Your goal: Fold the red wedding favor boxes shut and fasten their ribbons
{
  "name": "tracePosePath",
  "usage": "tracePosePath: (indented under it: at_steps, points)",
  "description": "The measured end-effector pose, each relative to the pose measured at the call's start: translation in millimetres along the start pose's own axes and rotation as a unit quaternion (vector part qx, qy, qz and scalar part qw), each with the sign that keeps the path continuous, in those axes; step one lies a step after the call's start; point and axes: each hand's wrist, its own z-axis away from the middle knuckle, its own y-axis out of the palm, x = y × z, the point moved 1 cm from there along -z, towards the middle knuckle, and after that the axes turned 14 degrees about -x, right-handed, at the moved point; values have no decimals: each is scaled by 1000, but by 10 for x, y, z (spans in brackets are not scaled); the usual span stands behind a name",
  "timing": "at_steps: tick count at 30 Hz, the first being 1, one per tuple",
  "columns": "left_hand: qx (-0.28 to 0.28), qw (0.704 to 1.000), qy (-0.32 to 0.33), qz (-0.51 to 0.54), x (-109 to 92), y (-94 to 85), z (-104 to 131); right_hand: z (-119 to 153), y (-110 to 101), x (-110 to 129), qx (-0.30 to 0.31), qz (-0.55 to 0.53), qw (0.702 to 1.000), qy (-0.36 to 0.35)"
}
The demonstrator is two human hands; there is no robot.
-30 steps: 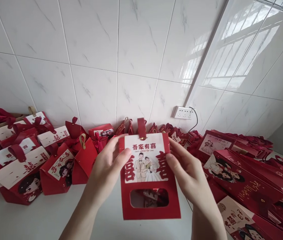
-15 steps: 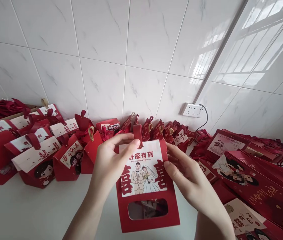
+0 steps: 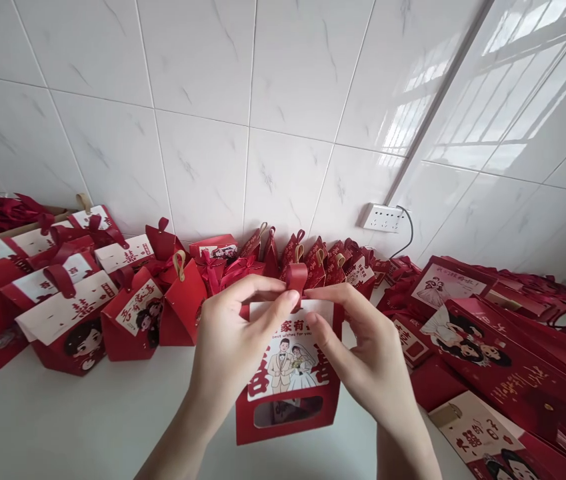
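Note:
A red gift box (image 3: 289, 373) with a white printed panel, a drawn couple and an oval window hangs between my hands over the pale table. My left hand (image 3: 247, 323) pinches the dark red ribbon loop (image 3: 295, 277) at the box's top, thumb in front. At the top edge, right of the loop, my right hand (image 3: 357, 340) has its thumb on the front of the panel and its fingers behind. The fingertips behind the box are partly hidden. Below the panel, the window (image 3: 287, 411) shows something dark inside.
Several finished-looking red boxes (image 3: 80, 320) stand at the left, and small red boxes (image 3: 313, 263) line the wall. Flat red bags (image 3: 513, 373) are piled at the right. A white socket strip (image 3: 383, 218) with a black cable is on the tiled wall (image 3: 203, 173).
My right hand has moved from the box's right side up to its top edge near the loop. The box's top has shifted slightly right, and its lower end looks shorter and higher.

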Motion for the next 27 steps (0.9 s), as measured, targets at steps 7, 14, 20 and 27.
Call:
tracePosePath:
  at_steps: [7, 14, 20, 27]
  points:
    - [10, 1000, 17, -15, -20, 18, 57, -13, -4, 39, -20, 7, 1000, -11]
    - [-1, 1000, 7, -22, -37, 31, 73, -2, -3, 42, -20, -1, 1000, -23]
    - [-1, 1000, 16, -16, -45, 51, 79, -6, 2, 34, -10, -1, 1000, -13]
    - [55, 997, -46, 24, -24, 22, 55, 27, 15, 73, -19, -23, 999, 31]
